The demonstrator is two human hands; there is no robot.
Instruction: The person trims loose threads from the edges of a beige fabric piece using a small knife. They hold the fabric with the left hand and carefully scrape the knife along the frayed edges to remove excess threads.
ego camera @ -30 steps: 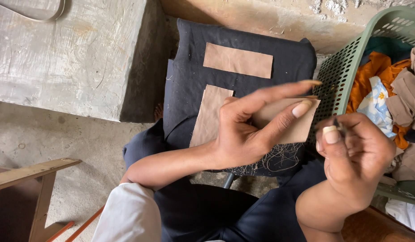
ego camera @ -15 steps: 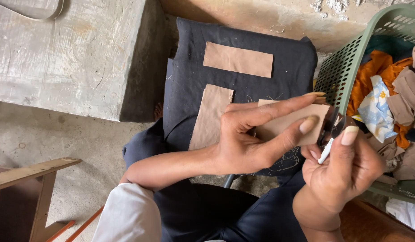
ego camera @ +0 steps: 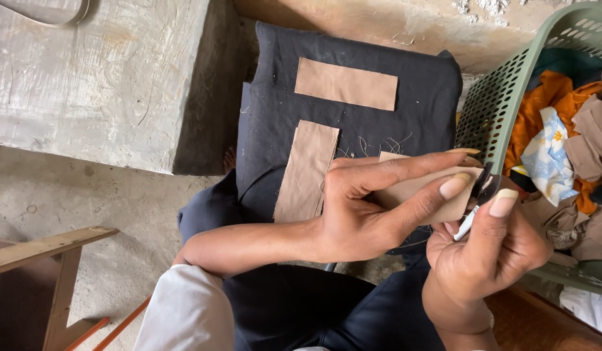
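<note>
My left hand [ego camera: 366,208] pinches a tan fabric piece [ego camera: 411,192] between extended fingers and thumb, above my lap. My right hand [ego camera: 489,253] is closed around a small tool with a white handle and dark tip [ego camera: 473,211], whose tip touches the right edge of that piece. Under both hands lies a black cloth [ego camera: 379,130] spread over a block. On it rest one horizontal tan strip [ego camera: 345,83] and one upright tan strip [ego camera: 306,172], with loose threads beside them.
A green perforated plastic basket [ego camera: 502,84] at the right holds orange, blue-white and tan garments [ego camera: 548,153]. A grey concrete slab [ego camera: 86,71] fills the upper left. A wooden stool corner [ego camera: 34,260] sits at the lower left on a concrete floor.
My right hand has come up and left with the small tool until its tip meets the tan piece's right edge. My left hand keeps holding the piece, almost still.
</note>
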